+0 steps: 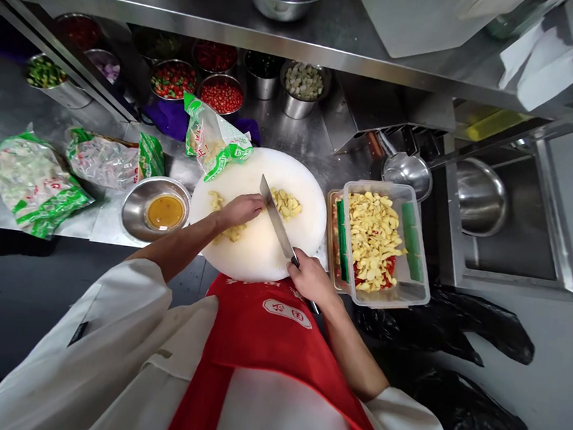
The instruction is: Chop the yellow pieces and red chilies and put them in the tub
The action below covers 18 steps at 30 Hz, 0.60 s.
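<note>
My right hand [310, 277] is wrapped round the black handle of a kitchen knife [276, 222], whose broad blade points away from me over the round white cutting board [265, 166]. Just left of the blade, my left hand [241, 210] lies low over the board with its fingers closed together; what they press on is hidden beneath them. Pale yellow slices [287, 204], which look like ginger, lie on the board right of the blade. More pale pieces [235, 232] lie left of and below my left hand.
Right of the board stands a clear plastic container [413, 293] of pale yellow slices over red pieces. On the left are a steel bowl [129, 211] of brown liquid and green-printed plastic bags [33, 179]. One bag [212, 141] overlaps the board. A steel shelf [183, 15] overhangs several ingredient pots.
</note>
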### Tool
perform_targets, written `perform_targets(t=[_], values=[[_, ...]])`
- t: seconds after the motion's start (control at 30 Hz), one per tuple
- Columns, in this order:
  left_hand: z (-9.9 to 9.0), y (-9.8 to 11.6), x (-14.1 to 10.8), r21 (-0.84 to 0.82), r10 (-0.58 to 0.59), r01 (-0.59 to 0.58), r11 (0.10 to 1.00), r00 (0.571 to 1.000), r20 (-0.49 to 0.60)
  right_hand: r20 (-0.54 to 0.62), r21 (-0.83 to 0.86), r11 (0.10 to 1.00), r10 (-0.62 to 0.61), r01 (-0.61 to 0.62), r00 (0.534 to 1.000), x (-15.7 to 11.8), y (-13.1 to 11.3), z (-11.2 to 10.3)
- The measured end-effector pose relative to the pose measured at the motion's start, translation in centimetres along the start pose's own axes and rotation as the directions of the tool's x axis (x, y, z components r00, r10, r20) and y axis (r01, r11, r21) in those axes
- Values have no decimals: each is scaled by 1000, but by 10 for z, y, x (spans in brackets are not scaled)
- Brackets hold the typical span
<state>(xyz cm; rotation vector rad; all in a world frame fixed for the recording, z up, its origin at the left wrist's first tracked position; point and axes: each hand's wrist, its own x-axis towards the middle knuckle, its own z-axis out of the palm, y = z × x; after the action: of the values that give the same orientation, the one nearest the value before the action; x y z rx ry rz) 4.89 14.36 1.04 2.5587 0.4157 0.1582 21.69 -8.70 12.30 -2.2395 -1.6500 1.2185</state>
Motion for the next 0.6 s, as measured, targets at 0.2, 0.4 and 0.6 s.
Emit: perform_targets(t=[0.2, 0.4, 0.6], values=[[0, -4, -3, 54, 54, -54, 997, 998, 15, 54, -95, 995, 45, -40, 998, 1, -10, -6], [0, -4, -4, 30, 26, -26, 999, 999, 25, 63, -98, 995, 36, -30, 997, 4, -10, -6], [0, -4, -6, 35, 42, -44, 998, 998, 38, 50, -86, 996, 21, -17, 999, 8, -8, -2]])
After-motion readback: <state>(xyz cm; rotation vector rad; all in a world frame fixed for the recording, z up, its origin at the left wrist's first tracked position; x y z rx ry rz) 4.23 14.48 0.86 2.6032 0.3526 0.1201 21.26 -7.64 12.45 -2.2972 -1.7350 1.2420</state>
